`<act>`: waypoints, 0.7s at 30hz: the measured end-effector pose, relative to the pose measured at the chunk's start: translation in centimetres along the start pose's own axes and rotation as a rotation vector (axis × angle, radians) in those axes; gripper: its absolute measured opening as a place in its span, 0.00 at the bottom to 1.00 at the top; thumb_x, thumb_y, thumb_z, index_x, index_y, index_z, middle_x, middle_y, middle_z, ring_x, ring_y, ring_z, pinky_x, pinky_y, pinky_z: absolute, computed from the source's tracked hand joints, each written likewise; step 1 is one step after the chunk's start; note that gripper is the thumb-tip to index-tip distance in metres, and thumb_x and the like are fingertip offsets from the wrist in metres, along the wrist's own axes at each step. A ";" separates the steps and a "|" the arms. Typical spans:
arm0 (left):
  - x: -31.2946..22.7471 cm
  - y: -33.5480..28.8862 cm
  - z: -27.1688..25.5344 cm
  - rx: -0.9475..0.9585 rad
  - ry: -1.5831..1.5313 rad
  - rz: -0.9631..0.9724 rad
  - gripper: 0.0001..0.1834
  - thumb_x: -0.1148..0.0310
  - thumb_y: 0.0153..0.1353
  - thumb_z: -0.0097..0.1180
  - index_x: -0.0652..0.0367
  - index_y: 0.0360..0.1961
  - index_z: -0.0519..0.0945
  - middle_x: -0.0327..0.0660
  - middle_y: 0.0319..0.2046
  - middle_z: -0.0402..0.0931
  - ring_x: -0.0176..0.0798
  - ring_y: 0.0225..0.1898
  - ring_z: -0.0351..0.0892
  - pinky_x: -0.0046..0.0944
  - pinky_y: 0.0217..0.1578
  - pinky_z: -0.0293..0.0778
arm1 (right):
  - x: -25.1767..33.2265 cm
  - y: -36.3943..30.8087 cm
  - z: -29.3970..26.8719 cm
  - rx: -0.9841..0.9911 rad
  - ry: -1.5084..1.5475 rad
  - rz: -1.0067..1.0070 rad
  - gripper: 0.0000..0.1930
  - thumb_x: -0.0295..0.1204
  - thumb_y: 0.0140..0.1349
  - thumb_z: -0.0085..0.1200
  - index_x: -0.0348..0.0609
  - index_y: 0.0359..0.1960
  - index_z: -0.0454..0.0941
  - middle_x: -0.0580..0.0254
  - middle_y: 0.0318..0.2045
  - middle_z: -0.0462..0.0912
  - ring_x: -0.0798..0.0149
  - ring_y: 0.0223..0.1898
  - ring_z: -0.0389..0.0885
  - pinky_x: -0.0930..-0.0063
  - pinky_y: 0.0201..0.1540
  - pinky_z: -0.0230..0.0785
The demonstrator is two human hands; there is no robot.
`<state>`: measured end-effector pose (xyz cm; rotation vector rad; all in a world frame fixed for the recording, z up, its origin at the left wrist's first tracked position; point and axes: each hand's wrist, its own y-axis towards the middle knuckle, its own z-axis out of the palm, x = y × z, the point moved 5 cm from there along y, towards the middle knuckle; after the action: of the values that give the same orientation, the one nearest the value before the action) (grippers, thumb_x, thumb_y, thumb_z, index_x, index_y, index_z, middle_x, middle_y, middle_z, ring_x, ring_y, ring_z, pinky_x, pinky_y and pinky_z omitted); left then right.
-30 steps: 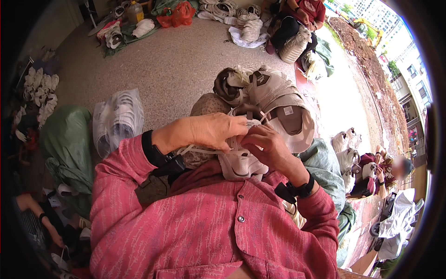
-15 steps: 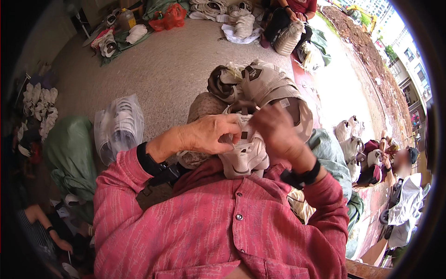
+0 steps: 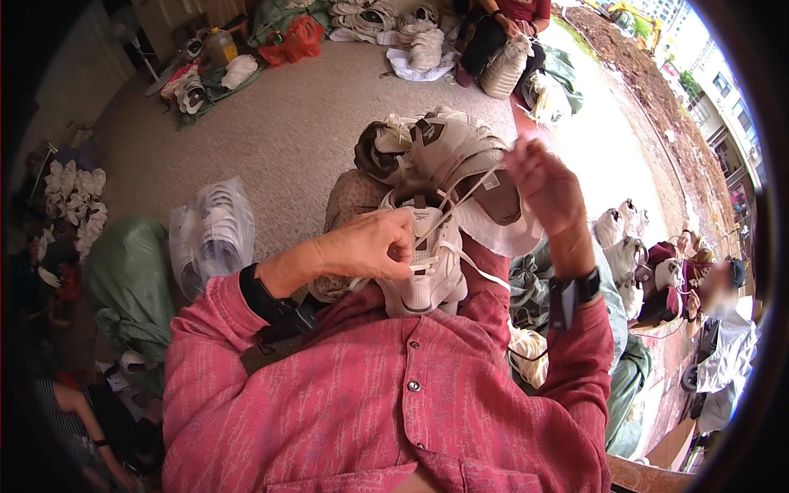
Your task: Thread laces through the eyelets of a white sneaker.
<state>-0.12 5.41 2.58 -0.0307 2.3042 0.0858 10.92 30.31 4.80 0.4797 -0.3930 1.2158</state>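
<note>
A white-and-beige sneaker (image 3: pixel 444 275) rests in my lap, its toe toward me. My left hand (image 3: pixel 371 244) lies over its side, fingers curled closed at the tongue and lace holes. Up and to the right, my right hand (image 3: pixel 544 185) is raised and slightly blurred, its fingers pinched on a white shoelace (image 3: pixel 470 195). The lace runs taut from the shoe's eyelets to those fingers. Another loose lace end (image 3: pixel 485 273) trails to the right over my leg. Just beyond stands a pile of beige sneakers with brown linings (image 3: pixel 448 146).
A clear bag of stacked shoes (image 3: pixel 215 226) and a green sack (image 3: pixel 127 275) stand left. More green sacking (image 3: pixel 538 283) and a white lace bundle (image 3: pixel 528 355) lie right. A person (image 3: pixel 526 25) handles shoes at the far side; another (image 3: pixel 690 275) sits at the right.
My right hand has moved up and to the right, away from the sneaker, drawing the lace out taut. The left hand has stayed at the shoe, shifting slightly.
</note>
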 end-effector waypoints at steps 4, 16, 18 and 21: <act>1.0 -1.0 0.0 0.076 -0.070 -0.084 0.08 0.69 0.44 0.66 0.62 0.24 0.80 0.38 0.37 0.68 0.39 0.41 0.74 0.36 0.43 0.70 | 12.4 1.5 -5.8 -0.483 0.035 -0.476 0.12 0.19 0.69 0.41 0.27 0.51 0.71 0.39 0.58 0.73 0.48 0.61 0.72 0.80 0.46 0.76; -1.4 0.2 1.2 -0.133 0.170 0.098 0.15 0.68 0.50 0.62 0.54 0.41 0.83 0.43 0.43 0.72 0.45 0.44 0.79 0.42 0.45 0.75 | 32.0 -11.9 -14.9 -0.203 0.181 -0.645 0.15 0.17 0.70 0.41 0.23 0.57 0.66 0.39 0.56 0.74 0.48 0.62 0.71 0.49 0.71 0.60; -2.8 -0.4 3.5 -0.150 0.275 0.347 0.16 0.71 0.53 0.60 0.59 0.45 0.81 0.47 0.52 0.73 0.49 0.38 0.83 0.42 0.39 0.80 | 27.3 -9.8 -11.7 -0.288 0.110 -0.586 0.19 0.15 0.68 0.46 0.30 0.60 0.65 0.42 0.59 0.73 0.49 0.64 0.70 0.47 0.70 0.61; -4.3 0.7 6.8 -0.117 0.391 0.455 0.20 0.72 0.55 0.58 0.65 0.50 0.78 0.53 0.59 0.69 0.52 0.36 0.84 0.41 0.36 0.82 | 25.9 -11.3 -10.2 -0.290 -0.025 -0.637 0.22 0.15 0.67 0.47 0.31 0.63 0.63 0.42 0.59 0.72 0.50 0.63 0.71 0.50 0.69 0.62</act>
<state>7.78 6.54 1.22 0.4553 2.6508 0.4842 29.83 53.38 8.41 0.3306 -0.3904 0.5257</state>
